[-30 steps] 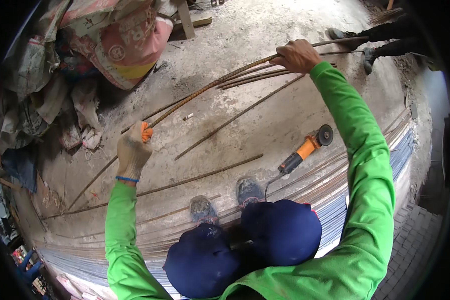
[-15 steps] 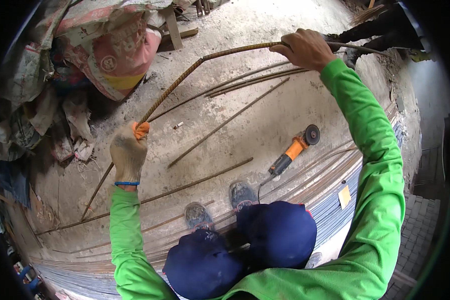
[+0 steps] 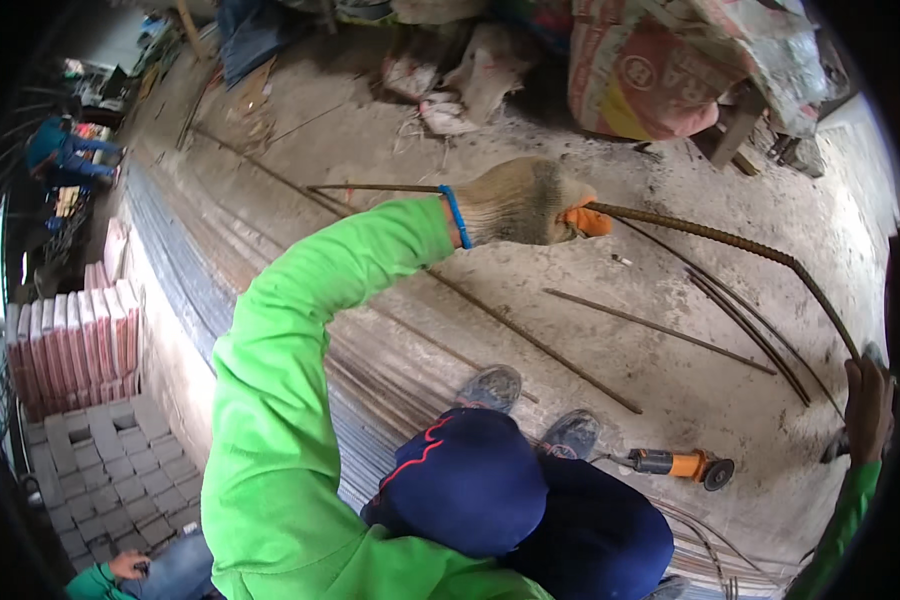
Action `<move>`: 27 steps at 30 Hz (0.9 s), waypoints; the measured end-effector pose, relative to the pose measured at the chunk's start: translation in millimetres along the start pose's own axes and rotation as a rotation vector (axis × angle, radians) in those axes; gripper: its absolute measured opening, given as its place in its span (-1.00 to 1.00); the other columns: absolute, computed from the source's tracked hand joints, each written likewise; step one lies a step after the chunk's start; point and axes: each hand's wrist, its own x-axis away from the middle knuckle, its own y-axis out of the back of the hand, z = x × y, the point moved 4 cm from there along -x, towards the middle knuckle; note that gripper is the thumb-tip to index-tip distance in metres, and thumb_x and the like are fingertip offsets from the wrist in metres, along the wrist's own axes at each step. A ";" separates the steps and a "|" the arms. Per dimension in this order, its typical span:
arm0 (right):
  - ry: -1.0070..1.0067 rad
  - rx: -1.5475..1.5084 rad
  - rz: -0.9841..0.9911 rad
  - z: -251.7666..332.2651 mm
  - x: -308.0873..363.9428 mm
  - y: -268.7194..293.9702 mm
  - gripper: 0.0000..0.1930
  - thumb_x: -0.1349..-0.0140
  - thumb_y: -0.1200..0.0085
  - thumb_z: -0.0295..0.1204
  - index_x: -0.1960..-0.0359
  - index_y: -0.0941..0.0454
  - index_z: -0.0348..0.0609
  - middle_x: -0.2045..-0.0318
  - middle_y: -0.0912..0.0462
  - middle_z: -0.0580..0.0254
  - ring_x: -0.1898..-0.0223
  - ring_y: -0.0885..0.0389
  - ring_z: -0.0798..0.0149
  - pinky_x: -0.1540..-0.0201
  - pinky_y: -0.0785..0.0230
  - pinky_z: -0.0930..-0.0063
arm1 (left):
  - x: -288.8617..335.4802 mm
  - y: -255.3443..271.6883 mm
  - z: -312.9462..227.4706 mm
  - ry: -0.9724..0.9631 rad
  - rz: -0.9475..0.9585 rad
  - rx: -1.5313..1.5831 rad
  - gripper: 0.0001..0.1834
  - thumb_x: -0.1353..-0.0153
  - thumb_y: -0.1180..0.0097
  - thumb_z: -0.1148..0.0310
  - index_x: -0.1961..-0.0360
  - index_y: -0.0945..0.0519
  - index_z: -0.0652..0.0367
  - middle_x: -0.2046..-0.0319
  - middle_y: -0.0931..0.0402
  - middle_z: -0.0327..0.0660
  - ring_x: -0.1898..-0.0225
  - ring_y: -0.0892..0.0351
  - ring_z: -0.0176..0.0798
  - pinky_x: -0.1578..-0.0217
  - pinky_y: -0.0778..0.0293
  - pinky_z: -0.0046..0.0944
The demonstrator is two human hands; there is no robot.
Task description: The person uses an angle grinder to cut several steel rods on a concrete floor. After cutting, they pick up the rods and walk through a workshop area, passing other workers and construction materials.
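My left hand (image 3: pixel 530 205) wears a dirty knitted glove with orange on it and is closed around a ribbed steel rebar (image 3: pixel 695 222). The rod's thin tail runs back past my wrist on the left. Toward the right it bends sharply downward. My bare right hand (image 3: pixel 868 408), dark at the picture's right edge, is closed on the bar beyond that bend; its fingers show only in part. On the floor below, an orange and black angle grinder (image 3: pixel 678 464) lies on its side near my shoes, touched by neither hand.
Loose rods (image 3: pixel 660 330) lie across the concrete floor, with a long bundle of bars (image 3: pixel 300 340) beside my legs. Filled sacks (image 3: pixel 650 80) stand at the back. One person (image 3: pixel 65 150) is far left; another person's hand (image 3: pixel 127 565) shows lower left. Stacked reddish slabs (image 3: pixel 75 345) stand left.
My view has swung left, shifting the floor scene rightward. Both hands still grip the rebar, which now slopes down to the right; the right hand has moved to the picture's edge.
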 end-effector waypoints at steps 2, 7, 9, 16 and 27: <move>0.102 -0.001 0.032 7.8 3.7 8.7 -0.74 -0.37 -0.16 -0.32 0.04 -0.61 -0.23 0.23 -0.65 -0.12 0.21 -0.63 -0.19 0.13 -0.47 0.06 | 8.2 -8.4 3.0 0.008 0.016 0.057 -0.71 -0.19 -0.29 0.14 0.49 -0.56 0.11 0.64 -0.48 -0.07 0.55 -0.54 0.08 0.54 -0.41 0.03; 0.046 -0.162 0.292 61.7 -2.6 31.2 -0.65 -0.43 -0.03 -0.20 0.28 -0.62 -0.29 0.40 -0.60 -0.28 0.32 -0.54 -0.35 0.26 -0.33 -0.09 | 13.0 -32.9 7.0 0.344 0.306 0.037 -0.73 -0.29 -0.25 0.21 0.09 -0.68 0.14 0.44 -0.62 -0.10 0.45 -0.61 -0.11 0.44 -0.49 -0.12; -0.118 -0.363 0.333 84.0 -14.3 30.8 -0.68 -0.42 -0.08 -0.17 0.23 -0.55 -0.23 0.41 -0.58 -0.23 0.31 -0.54 -0.26 0.28 -0.32 -0.02 | 15.9 -22.2 -11.7 0.135 -0.005 -0.124 -0.78 -0.27 -0.28 0.31 0.13 -0.68 0.17 0.41 -0.64 -0.10 0.42 -0.63 -0.11 0.43 -0.50 -0.14; 0.185 -0.212 -0.387 59.1 -0.2 86.0 -0.48 -0.23 -0.22 0.09 0.50 -0.41 -0.12 0.59 -0.47 0.09 0.51 -0.53 -0.01 0.48 -0.31 0.11 | 10.1 17.0 -59.2 0.230 0.129 0.270 -0.82 -0.40 -0.04 0.34 0.20 -0.57 0.25 0.52 -0.41 -0.25 0.52 -0.37 -0.41 0.50 -0.28 -0.38; 0.153 -0.158 0.372 40.3 -49.2 44.9 -0.26 -0.14 -0.17 0.32 0.68 -0.32 -0.19 0.72 -0.33 0.12 0.65 -0.30 0.08 0.48 -0.18 0.07 | 6.0 -6.3 -45.6 0.371 0.487 0.492 -0.72 -0.40 -0.07 0.13 0.18 -0.66 0.12 0.59 -0.48 -0.33 0.62 -0.41 -0.43 0.61 -0.34 -0.35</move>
